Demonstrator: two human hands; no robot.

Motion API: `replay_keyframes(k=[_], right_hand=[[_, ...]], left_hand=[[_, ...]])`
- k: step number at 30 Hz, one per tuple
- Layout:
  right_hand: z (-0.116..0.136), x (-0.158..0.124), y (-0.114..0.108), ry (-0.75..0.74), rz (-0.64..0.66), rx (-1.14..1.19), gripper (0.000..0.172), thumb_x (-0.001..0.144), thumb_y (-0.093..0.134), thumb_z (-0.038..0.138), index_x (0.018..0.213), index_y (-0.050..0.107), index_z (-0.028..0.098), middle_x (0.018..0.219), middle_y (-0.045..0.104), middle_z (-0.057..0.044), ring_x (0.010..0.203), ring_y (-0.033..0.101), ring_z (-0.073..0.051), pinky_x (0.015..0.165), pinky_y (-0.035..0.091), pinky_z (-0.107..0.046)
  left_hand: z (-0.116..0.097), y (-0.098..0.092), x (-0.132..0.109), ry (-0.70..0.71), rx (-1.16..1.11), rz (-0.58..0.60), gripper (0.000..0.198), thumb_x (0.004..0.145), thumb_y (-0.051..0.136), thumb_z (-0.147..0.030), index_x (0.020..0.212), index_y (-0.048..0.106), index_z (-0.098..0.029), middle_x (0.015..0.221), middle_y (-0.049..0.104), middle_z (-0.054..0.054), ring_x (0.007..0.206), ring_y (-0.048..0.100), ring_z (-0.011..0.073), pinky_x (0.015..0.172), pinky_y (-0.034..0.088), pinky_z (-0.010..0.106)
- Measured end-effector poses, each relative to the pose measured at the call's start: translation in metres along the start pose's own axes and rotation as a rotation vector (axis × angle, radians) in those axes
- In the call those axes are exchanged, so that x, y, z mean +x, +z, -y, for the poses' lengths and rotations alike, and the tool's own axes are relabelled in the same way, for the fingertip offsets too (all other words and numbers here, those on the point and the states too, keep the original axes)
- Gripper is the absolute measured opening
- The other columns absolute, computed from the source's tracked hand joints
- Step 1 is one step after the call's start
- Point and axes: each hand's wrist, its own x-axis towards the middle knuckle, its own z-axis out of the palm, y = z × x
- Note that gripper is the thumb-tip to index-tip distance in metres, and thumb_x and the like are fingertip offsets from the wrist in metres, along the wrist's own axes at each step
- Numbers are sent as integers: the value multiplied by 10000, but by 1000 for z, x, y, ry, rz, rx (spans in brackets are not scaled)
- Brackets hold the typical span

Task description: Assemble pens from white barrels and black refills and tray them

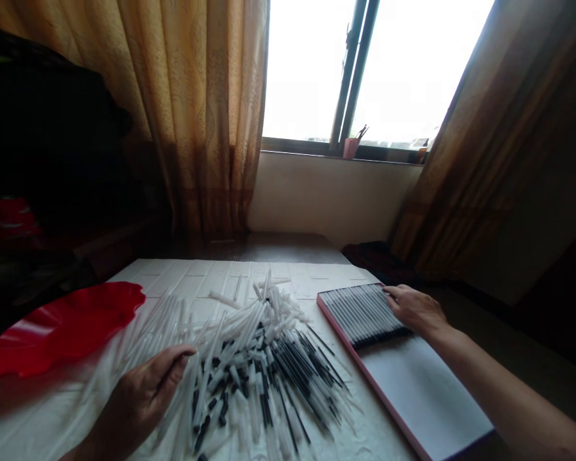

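My left hand [146,392] is closed in a pinch over the left side of a loose pile; what its fingertips hold, if anything, cannot be made out. Clear plastic tubes [168,320], slim dark rods like pen refills [300,362] and short black pieces like caps [223,410] make up the pile. To the right lies a shallow box [365,378] with a pink edge. Slim pen-like sticks [360,314] with black ends lie side by side in its far part. At their far right end is my right hand [415,308], fingers bent together, their grip partly hidden.
A red wavy-rimmed basin [72,326] stands at the left on the white-covered table [326,272]. Behind are a window, patterned curtains [196,115] and a pink cup [350,148] on the sill. Dark items fill the far left.
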Motion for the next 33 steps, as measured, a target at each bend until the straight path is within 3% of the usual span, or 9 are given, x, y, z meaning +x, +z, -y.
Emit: replay_keyframes(k=[7,13,18,25,33], right_hand=[[58,-67,-19,-328,-108,18,302,974,442,272,1076,725,251,1145,704,-77,887,700,-241,683,480,-290],[103,-143,-20,-619,-55,75,288,970,440,200,952,727,219,999,717,-83,865,682,-207,709,464,-266],[129,-184,-25,-739,-10,88,223,929,497,120,881,704,191,911,707,-79,787,664,-190,674,443,-257],[165,-176,-41,-806,-55,88,230,934,515,132,770,671,176,826,686,-69,665,618,-164,578,365,-259],[214,-150,-22,-909,-96,207,227,966,495,188,816,666,204,824,682,-33,717,623,-157,607,369,-251]], left_hand=[[-10,-11,13,222,6,79,291,1009,417,-316,979,686,-211,871,767,47,810,739,194,776,586,279],[-4,-9,6,413,29,130,263,974,458,-214,979,721,-213,920,755,64,895,688,223,880,538,371],[4,-4,14,443,28,141,259,966,448,-170,1013,702,-184,946,737,91,920,663,250,889,517,422],[0,-11,17,409,3,218,344,875,431,-52,984,713,-215,976,719,65,935,655,225,874,518,399],[-36,-6,5,280,22,374,261,824,613,-183,1063,697,-246,1073,690,56,1014,630,278,919,484,476]])
